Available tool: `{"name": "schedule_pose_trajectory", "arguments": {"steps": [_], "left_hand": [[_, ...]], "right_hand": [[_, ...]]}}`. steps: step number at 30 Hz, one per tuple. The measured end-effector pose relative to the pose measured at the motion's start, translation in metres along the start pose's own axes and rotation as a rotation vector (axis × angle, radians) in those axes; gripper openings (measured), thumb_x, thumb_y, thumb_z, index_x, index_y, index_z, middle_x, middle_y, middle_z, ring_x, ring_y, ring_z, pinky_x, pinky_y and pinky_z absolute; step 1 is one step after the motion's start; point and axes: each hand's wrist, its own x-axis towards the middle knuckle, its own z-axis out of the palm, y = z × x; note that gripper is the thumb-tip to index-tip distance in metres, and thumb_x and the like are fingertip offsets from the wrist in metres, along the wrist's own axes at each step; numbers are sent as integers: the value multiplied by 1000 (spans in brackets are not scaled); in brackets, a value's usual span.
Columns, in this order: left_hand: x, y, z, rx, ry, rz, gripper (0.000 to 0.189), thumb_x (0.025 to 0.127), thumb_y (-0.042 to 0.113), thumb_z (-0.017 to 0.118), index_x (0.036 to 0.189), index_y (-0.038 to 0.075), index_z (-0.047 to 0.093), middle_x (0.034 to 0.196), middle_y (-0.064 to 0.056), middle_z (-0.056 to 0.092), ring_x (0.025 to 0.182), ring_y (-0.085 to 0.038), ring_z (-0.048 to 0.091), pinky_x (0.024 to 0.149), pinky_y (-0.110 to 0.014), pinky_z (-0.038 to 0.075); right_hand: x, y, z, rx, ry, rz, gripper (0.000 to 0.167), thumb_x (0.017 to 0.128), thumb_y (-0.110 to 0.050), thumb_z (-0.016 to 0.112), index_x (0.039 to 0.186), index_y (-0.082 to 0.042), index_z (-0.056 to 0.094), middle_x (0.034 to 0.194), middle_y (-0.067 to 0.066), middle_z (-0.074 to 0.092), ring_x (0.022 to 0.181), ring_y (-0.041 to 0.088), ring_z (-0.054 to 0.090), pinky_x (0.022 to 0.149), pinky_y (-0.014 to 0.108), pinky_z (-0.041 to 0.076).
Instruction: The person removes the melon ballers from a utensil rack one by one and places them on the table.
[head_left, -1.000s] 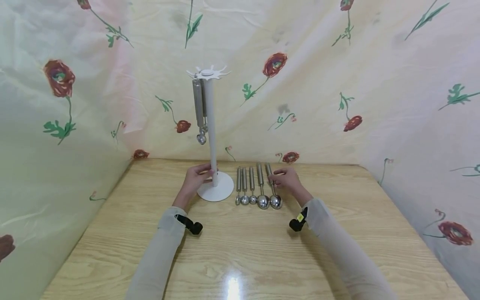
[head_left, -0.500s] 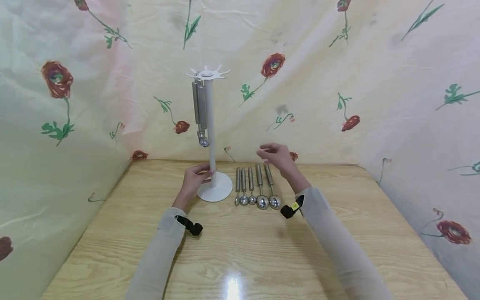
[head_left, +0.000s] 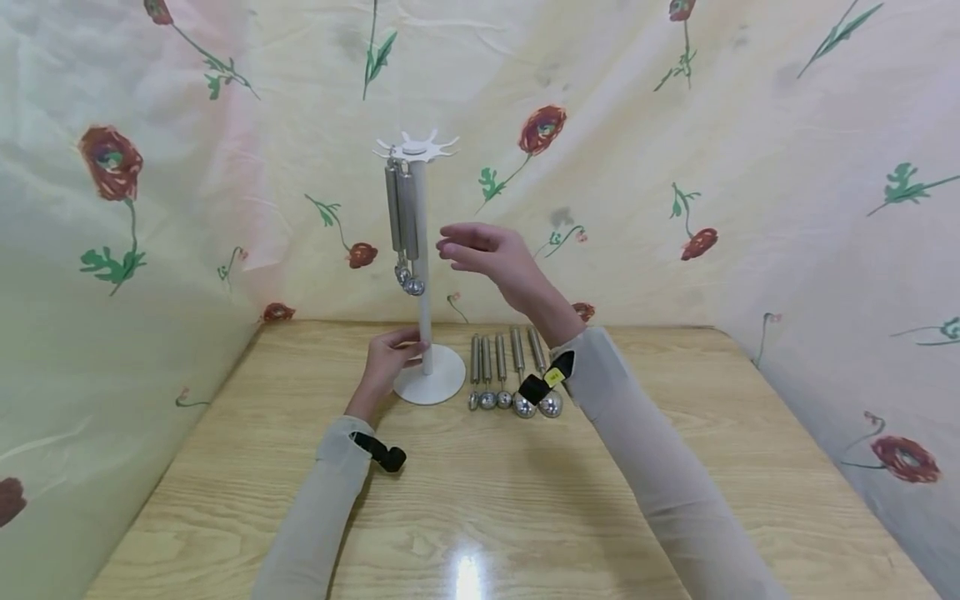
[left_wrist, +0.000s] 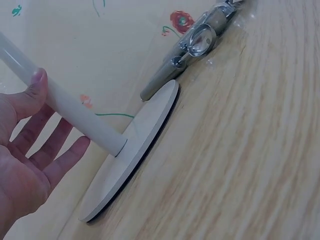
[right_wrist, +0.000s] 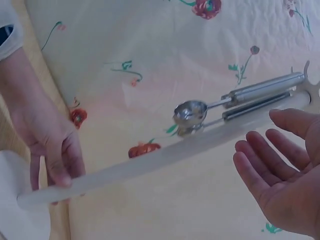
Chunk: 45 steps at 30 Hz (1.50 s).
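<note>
A white utensil stand (head_left: 422, 317) rises upright from a round base (head_left: 447, 382) on the table. My left hand (head_left: 388, 358) grips its pole low down, thumb on one side and fingers on the other, as the left wrist view shows. Two steel scoops (head_left: 408, 217) with small round bowls hang from the stand's hooked top (head_left: 416, 148). My right hand (head_left: 491, 257) is raised beside the pole, to the right of the hanging scoops. In the right wrist view its fingers (right_wrist: 257, 175) are loosely extended and hold nothing.
Several more steel scoops (head_left: 501, 358) lie in a row on the wooden table (head_left: 420, 508), right of the base. The right forearm partly covers the row's right end. A flower-patterned cloth (head_left: 637, 125) hangs behind and at both sides.
My right hand has left the rightmost scoop on the table and moved up and left toward the stand. The hanging scoops have turned slightly rightward. My left hand has kept its place.
</note>
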Motion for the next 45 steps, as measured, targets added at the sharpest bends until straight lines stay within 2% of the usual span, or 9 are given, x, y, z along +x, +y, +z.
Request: {"name": "schedule_pose_trajectory", "arguments": {"steps": [4,9,16,19,23,30,39,45], "left_hand": [[2,0,-2,-6,-11,-31,33,92,4,74,124,-3,69,114,-11,74,96,-13,71,92,-40,64],[3,-1,-3,8,-36,-65,35,94,5,72,128,-2,66,121,-14,71,103,-15,70,94,-38,63],[3,0,-4,16,-52,-44,36,95,6,72,129,-1,66,125,-16,68,106,-17,68,97,-42,62],[3,-1,-4,19,-55,-40,36,94,7,72,129,-1,67,123,-15,69,104,-15,69,96,-41,62],[3,-1,-4,25,-57,-40,36,95,7,72,130,-2,66,123,-14,69,102,-13,69,94,-38,63],[5,-1,-5,15,-58,-51,37,95,6,71,130,-2,66,125,-15,68,103,-13,68,93,-36,63],[4,1,-4,20,-59,-63,37,96,7,71,132,0,66,129,-17,66,108,-17,67,96,-38,62],[4,-1,-5,15,-58,-69,38,95,8,72,132,1,66,128,-16,66,108,-16,67,98,-41,61]], "right_hand": [[9,-9,7,48,-57,-36,37,100,-10,65,136,-2,62,132,16,68,122,24,65,107,36,56],[14,-14,12,56,-119,-34,38,101,-8,63,139,-3,60,136,14,66,124,25,65,109,39,54],[20,-15,16,140,-170,20,45,102,-3,59,146,-2,52,147,16,58,130,28,61,113,40,52],[20,-15,19,160,-162,43,44,102,-2,59,146,0,52,143,18,60,125,27,64,111,40,53],[20,-16,22,165,-169,33,42,102,-1,58,143,1,54,135,19,65,117,24,68,109,40,54],[19,-16,24,188,-213,4,42,102,2,55,143,3,52,132,18,68,115,24,69,107,42,56],[18,-16,24,204,-229,-5,38,102,1,55,140,4,55,118,4,76,110,20,68,97,34,59],[17,-18,25,219,-248,-14,38,102,3,54,140,7,53,113,-1,76,109,23,69,95,33,60]]}}
